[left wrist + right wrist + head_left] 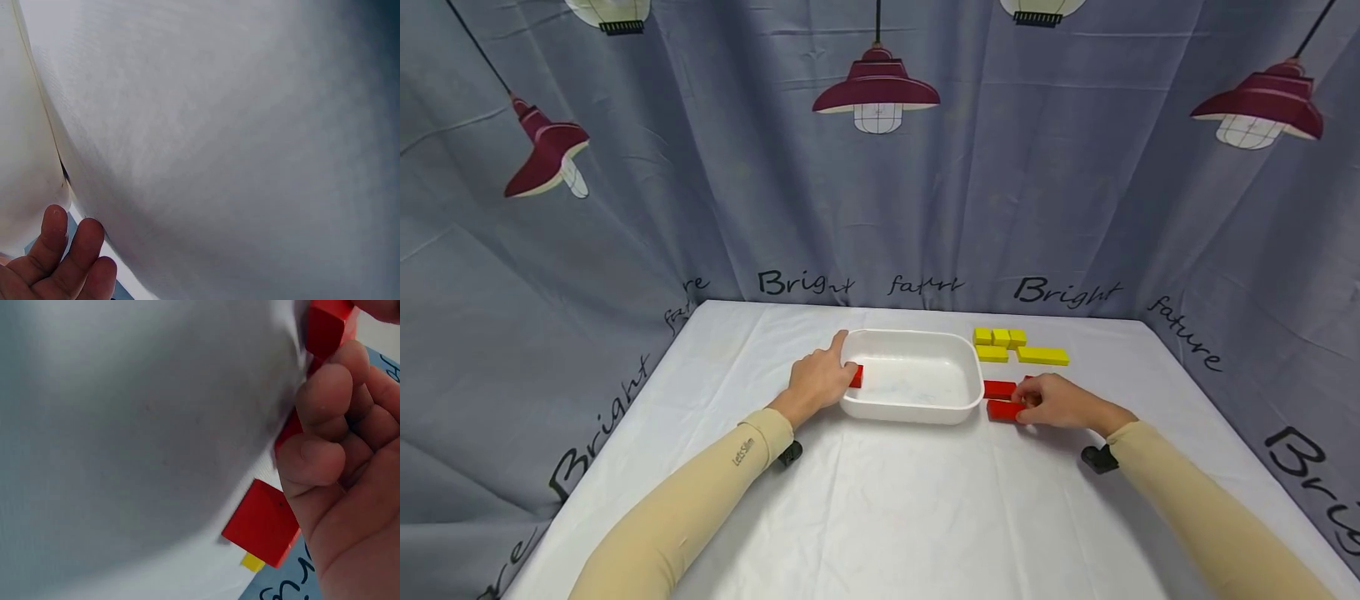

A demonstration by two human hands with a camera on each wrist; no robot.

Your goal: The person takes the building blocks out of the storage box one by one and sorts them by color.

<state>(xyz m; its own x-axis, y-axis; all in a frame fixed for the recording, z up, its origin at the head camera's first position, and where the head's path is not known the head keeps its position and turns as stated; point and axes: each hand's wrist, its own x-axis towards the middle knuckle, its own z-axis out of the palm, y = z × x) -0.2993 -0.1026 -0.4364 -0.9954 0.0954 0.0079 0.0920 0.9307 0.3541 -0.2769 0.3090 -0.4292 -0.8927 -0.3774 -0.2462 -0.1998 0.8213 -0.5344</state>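
At the left end of the white plastic tub (917, 412), my left hand (820, 379) grips the rim, index finger stretched along it and thumb over the edge. A red block (858, 377) lies inside the tub beside that thumb. In the left wrist view, fingers (87, 244) are by the tub's outer wall (28, 156). My right hand (1056, 400) pinches the right end of a red block (1003, 411) just right of the tub. Behind it lies another red block (999, 389). The right wrist view shows a square-faced red block (262, 522) below the curled fingers.
Several yellow blocks stand behind the red ones: small cubes (1001, 337), a short bar (992, 354) and a longer bar (1042, 356). White cloth (880, 500) covers the table. A grey curtain (880, 208) with printed lamps hangs along the back and sides.
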